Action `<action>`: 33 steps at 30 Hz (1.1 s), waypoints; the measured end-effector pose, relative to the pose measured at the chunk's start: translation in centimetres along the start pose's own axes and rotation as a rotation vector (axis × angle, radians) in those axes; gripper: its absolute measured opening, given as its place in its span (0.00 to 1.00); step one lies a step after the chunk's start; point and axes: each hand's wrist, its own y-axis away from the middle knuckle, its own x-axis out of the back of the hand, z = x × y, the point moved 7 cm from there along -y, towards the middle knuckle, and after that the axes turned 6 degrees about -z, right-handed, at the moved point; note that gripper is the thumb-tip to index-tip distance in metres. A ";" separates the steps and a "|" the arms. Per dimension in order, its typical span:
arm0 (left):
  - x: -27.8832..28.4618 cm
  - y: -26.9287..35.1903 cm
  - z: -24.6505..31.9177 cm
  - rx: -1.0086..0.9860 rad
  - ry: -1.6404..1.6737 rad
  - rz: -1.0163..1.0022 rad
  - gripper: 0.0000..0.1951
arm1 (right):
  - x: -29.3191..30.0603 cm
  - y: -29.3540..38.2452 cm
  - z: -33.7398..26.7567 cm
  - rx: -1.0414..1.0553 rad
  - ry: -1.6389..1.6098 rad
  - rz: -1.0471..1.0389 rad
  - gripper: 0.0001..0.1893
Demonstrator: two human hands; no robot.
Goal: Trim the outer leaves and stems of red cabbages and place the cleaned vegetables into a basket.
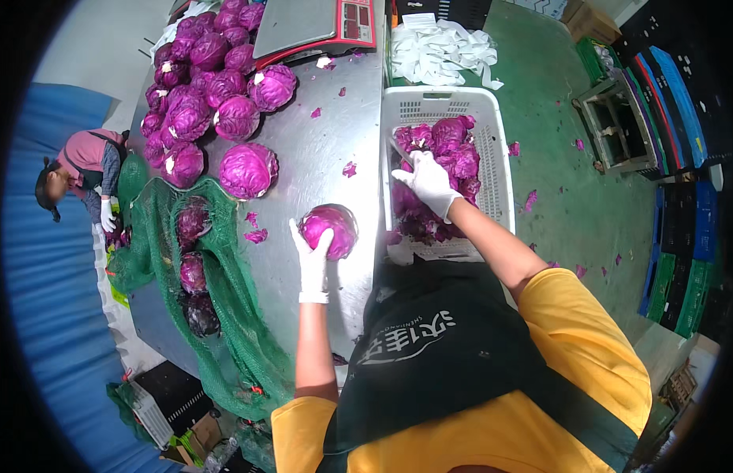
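Note:
My left hand (312,257), in a white glove, grips a red cabbage (331,230) on the steel table (319,142). My right hand (428,180), gloved too, holds a knife (400,151) over a white plastic crate (491,159). In the crate lie loose purple cabbage leaves (455,142). Farther up the table a heap of red cabbages (192,112) is piled, with one cabbage (248,170) at its near side. A green mesh bag (242,307) with several darker cabbages (193,273) lies at the left.
A red and grey weighing scale (301,26) stands at the table's far end. White strips (443,53) lie beyond the crate. Leaf scraps (531,201) are scattered on the green floor. Another person (91,156) bends at the table's left side. Stacked crates (680,254) stand at right.

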 end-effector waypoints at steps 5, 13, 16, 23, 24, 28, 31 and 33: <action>-0.8 -0.6 -1.2 -0.015 0.105 -0.007 0.52 | -0.1 2.4 -5.9 0.431 -0.277 -0.118 0.09; -3.6 3.4 7.5 -0.408 -0.959 0.080 0.58 | -1.9 5.3 -10.2 0.446 -0.579 -0.324 0.14; -3.2 3.2 6.1 -0.426 -0.759 0.065 0.56 | -2.4 5.3 -10.9 0.390 -0.563 -0.272 0.17; -4.1 2.3 4.5 -0.294 -0.882 -0.003 0.53 | -1.2 3.8 -12.5 0.626 -0.215 -0.123 0.20; -4.1 2.4 4.6 -0.292 -0.878 -0.006 0.53 | -1.0 3.1 -12.6 0.624 -0.211 -0.126 0.20; -4.0 2.9 3.9 -0.313 -0.829 -0.043 0.53 | -3.5 0.5 -13.2 0.449 -0.077 -0.403 0.16; -4.2 3.4 4.5 -0.451 -0.872 -0.173 0.49 | -6.2 -1.6 -9.5 0.231 -0.086 -0.533 0.16; -3.7 3.5 3.4 -0.531 -1.001 -0.232 0.46 | -7.6 -1.2 -8.4 0.250 -0.085 -0.450 0.16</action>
